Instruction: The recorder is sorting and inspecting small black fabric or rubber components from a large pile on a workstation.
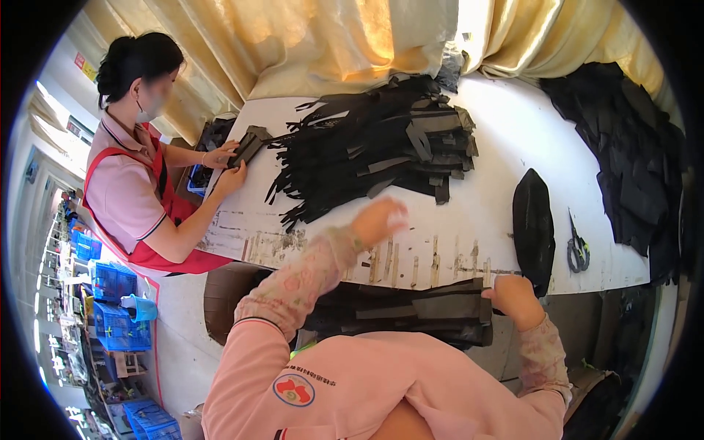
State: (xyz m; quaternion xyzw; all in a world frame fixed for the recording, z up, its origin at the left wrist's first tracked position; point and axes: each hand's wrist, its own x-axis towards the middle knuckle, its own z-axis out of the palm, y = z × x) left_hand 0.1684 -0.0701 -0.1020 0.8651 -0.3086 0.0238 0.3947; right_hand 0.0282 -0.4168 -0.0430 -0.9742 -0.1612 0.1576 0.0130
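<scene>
Two hands: right (513, 297) pinches flat black strips (411, 312), left (379, 220) blurred, grip unclear.

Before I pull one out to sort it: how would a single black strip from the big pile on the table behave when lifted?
Probably floppy: the strips in the pile curl and splay at their loose ends. Likely light, being thin and flat. They overlap and cross, so lifting one may drag its neighbours. The left hand hovers just short of them; the right hand grips a flatter stack at the table edge.

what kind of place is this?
Probably a small garment or bag workshop: a white worktable heaped with black cut strips, scissors near its edge, and blue plastic crates on the floor behind a co-worker.
</scene>
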